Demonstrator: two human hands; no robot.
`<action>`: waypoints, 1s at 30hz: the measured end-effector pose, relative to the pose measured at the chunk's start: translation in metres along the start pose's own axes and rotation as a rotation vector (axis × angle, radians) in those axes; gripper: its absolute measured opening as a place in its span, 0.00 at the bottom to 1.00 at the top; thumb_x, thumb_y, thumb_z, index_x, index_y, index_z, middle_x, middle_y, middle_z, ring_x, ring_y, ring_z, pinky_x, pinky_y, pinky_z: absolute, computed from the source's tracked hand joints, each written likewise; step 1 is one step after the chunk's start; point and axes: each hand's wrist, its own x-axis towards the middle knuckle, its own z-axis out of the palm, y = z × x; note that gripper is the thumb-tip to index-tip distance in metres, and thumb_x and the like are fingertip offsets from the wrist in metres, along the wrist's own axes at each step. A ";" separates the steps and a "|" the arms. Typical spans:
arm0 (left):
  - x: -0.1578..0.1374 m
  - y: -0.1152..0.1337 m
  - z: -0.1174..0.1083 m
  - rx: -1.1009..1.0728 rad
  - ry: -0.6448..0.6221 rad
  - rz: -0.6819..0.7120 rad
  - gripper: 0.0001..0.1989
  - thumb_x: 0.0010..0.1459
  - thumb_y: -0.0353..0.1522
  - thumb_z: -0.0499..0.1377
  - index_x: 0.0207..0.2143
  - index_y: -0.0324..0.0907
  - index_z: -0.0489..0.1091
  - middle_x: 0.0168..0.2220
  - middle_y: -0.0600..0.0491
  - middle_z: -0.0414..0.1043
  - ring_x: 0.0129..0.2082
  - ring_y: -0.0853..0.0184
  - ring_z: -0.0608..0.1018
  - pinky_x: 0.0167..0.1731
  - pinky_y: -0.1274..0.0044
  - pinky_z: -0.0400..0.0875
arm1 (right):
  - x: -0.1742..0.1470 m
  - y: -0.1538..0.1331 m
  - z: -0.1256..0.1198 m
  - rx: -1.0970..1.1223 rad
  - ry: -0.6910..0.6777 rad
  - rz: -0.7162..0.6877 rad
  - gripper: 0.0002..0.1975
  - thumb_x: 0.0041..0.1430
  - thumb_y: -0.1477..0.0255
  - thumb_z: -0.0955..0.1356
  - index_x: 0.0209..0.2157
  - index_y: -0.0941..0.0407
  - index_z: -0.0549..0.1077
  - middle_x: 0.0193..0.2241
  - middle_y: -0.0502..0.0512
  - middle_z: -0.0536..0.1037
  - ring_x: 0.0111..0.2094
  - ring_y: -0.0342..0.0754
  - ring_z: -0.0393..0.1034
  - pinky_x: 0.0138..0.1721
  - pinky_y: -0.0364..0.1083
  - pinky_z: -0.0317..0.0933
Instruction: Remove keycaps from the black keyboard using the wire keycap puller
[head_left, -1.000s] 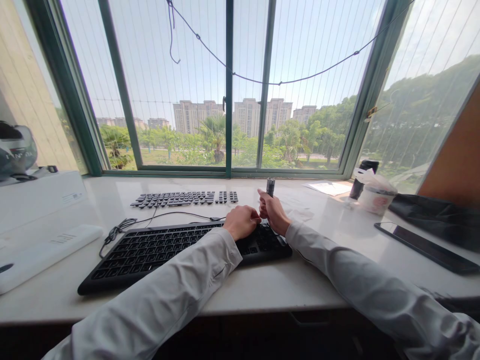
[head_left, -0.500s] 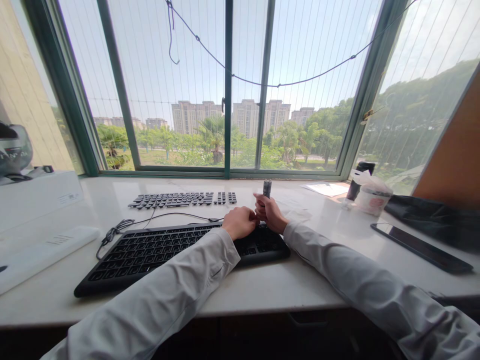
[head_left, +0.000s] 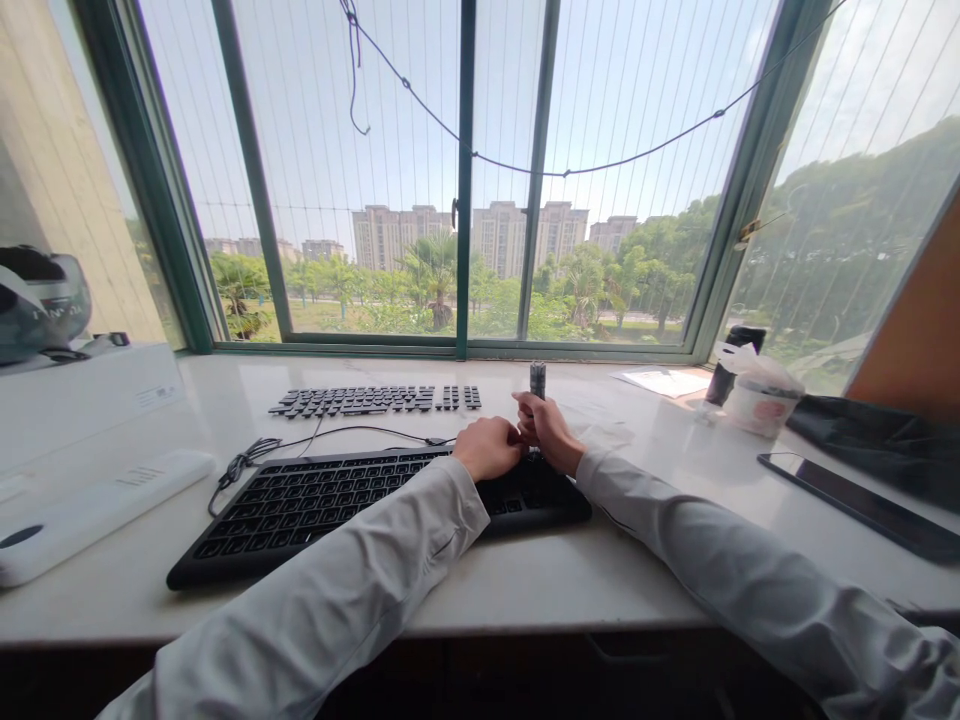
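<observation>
- At the far left, a helmet [head_left: 56,300] sits on a white box [head_left: 97,388], with a long white case [head_left: 97,515] in front.
- Next, a black cord [head_left: 244,460] lies bunched on the tabletop [head_left: 525,590].
- The black keyboard [head_left: 300,505] lies at a slant on the tabletop, partly under the left sleeve. Its key spots look bare. I think it is stiff and light, so it may slide. The plain rim is a good place to hold.
- Behind it, small loose keys [head_left: 360,400] lie in rows. They look hard and very light; a bump could scatter them. Pinch each by its sides.
- The left hand [head_left: 489,447] is over the keyboard's right part, fingers curled. I can't tell if its grip has anything in it.
- A dark handle [head_left: 538,378] stands up from the other fist. It looks hard and easy to hold round the middle.
- The right hand [head_left: 550,430] has its grip wrapped round that handle. The bottom end is hard to see.
- Farther right are a tub [head_left: 759,405] and a flat black slab [head_left: 862,510].
</observation>
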 end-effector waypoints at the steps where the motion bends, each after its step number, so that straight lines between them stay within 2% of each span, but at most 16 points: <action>1: 0.000 0.000 0.000 -0.001 0.002 -0.001 0.15 0.55 0.43 0.55 0.38 0.49 0.78 0.39 0.49 0.79 0.42 0.56 0.78 0.39 0.71 0.70 | -0.001 0.000 0.000 0.019 -0.003 -0.007 0.21 0.52 0.65 0.66 0.16 0.53 0.49 0.09 0.39 0.47 0.10 0.35 0.39 0.13 0.41 0.33; 7: 0.003 -0.004 0.005 -0.063 0.028 0.039 0.15 0.55 0.44 0.56 0.37 0.49 0.78 0.38 0.51 0.79 0.41 0.58 0.78 0.41 0.72 0.70 | -0.005 0.000 -0.006 0.184 -0.035 -0.047 0.23 0.49 0.67 0.67 0.15 0.52 0.47 0.08 0.39 0.46 0.10 0.35 0.37 0.12 0.41 0.32; 15: 0.006 -0.011 0.011 -0.189 0.034 0.139 0.12 0.52 0.40 0.59 0.37 0.50 0.79 0.36 0.56 0.80 0.38 0.65 0.78 0.40 0.77 0.70 | -0.007 0.001 -0.009 0.185 -0.034 -0.097 0.22 0.46 0.68 0.67 0.15 0.52 0.47 0.08 0.40 0.47 0.10 0.36 0.38 0.12 0.41 0.33; 19: 0.007 -0.011 0.010 -0.191 0.038 0.141 0.12 0.52 0.39 0.59 0.37 0.51 0.79 0.36 0.56 0.80 0.38 0.64 0.78 0.41 0.77 0.70 | -0.004 0.002 -0.010 0.178 -0.018 -0.093 0.22 0.47 0.68 0.66 0.15 0.52 0.46 0.08 0.40 0.45 0.10 0.35 0.37 0.12 0.41 0.33; 23: 0.007 -0.010 0.010 -0.184 0.041 0.113 0.12 0.53 0.41 0.59 0.36 0.50 0.79 0.37 0.55 0.80 0.38 0.63 0.78 0.41 0.76 0.70 | 0.000 -0.001 -0.009 0.134 -0.003 -0.031 0.20 0.48 0.68 0.67 0.15 0.52 0.49 0.09 0.39 0.46 0.10 0.35 0.38 0.12 0.41 0.32; 30: 0.006 -0.008 0.010 -0.141 0.062 0.070 0.15 0.54 0.45 0.58 0.37 0.49 0.79 0.37 0.54 0.79 0.38 0.62 0.78 0.41 0.73 0.70 | 0.001 -0.002 -0.004 0.089 0.103 -0.009 0.18 0.51 0.68 0.66 0.17 0.53 0.51 0.10 0.39 0.47 0.10 0.35 0.38 0.12 0.40 0.31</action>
